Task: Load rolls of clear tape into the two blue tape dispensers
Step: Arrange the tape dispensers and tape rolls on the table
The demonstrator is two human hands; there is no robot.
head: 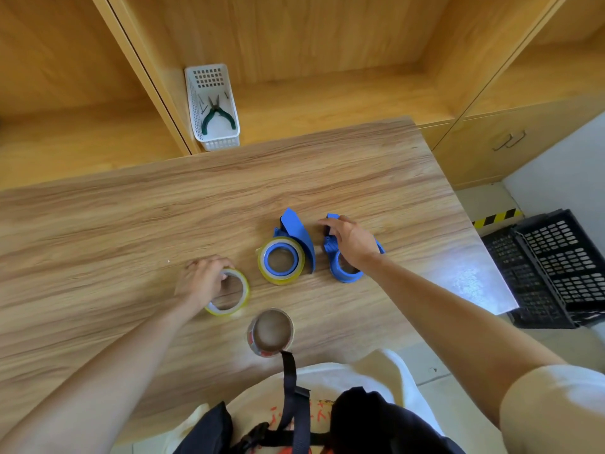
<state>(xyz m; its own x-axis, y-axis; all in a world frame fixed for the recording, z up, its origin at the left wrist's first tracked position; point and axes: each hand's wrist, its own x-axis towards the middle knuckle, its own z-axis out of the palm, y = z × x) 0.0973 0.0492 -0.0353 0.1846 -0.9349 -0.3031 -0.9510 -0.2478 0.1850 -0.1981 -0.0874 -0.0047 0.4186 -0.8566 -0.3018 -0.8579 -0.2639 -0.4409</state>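
Two blue tape dispensers lie on the wooden table (131, 224). The left dispenser (296, 235) has a clear yellowish roll (282, 279) seated on its hub. The right dispenser (343, 271) has a bare hub, and my right hand (352, 239) rests over its top, fingers curled on it. My left hand (203, 278) grips the rim of a loose clear tape roll (242, 294) lying flat to the left. A third roll with a brown core (271, 332) stands near the table's front edge.
A white basket (214, 137) holding green-handled pliers (216, 114) sits on the wooden shelf behind the table. Black plastic crates (550, 267) stand on the floor past the table's right edge. A black strap (289, 375) hangs from my chest.
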